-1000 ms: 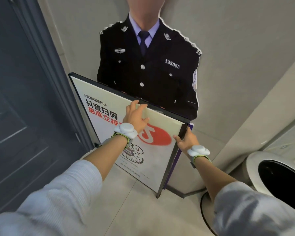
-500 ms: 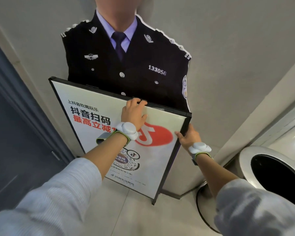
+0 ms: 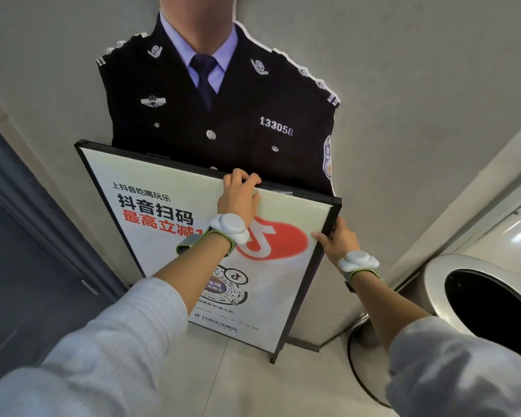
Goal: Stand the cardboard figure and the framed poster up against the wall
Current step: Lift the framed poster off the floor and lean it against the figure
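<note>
A cardboard figure (image 3: 223, 115) of a uniformed officer in a dark jacket stands upright against the grey wall. In front of it stands the framed poster (image 3: 163, 212), black-framed, white with red and black print, its bottom edge on the floor. My left hand (image 3: 238, 194) is curled over the poster's top edge. My right hand (image 3: 340, 242) grips the frame's right side near the top corner. The poster hides the figure's lower half.
A dark blue door (image 3: 21, 251) with its frame fills the left side. A white round bin (image 3: 478, 290) with a black opening stands at the right, close to the poster's lower corner. Pale floor tiles (image 3: 238, 380) lie below.
The poster has come more upright and closer to the figure and wall. Both hands keep their hold on its top and right edge. The view has shifted left.
</note>
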